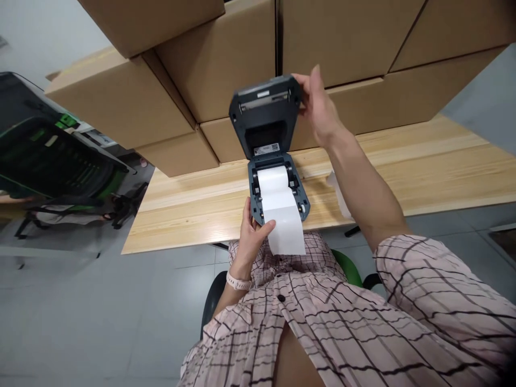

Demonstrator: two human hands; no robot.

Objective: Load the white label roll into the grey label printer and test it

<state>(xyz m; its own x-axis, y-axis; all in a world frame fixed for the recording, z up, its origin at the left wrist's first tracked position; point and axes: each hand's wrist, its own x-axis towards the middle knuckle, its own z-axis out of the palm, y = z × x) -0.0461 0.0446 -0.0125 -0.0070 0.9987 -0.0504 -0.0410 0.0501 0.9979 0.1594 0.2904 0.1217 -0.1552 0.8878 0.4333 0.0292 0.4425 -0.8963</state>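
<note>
A dark grey label printer (253, 187) sits on the wooden table with its lid (264, 115) raised. Inside it lies a roll of white labels (273, 177), and a strip of label paper (287, 231) hangs out over the front edge. My left hand (252, 239) grips the printer's front left corner, its thumb pressed on the strip and its fingers along the side. At the lid's upper right edge, my right hand (318, 107) holds on with the thumb sticking up; its other fingers are partly hidden behind the lid.
Stacked cardboard boxes (226, 59) stand along the back of the wooden table (181, 209). A crumpled piece of white paper (341, 196) lies beneath my right forearm. To the left are a green and black office chair (52, 156) and part of another person, with grey floor around.
</note>
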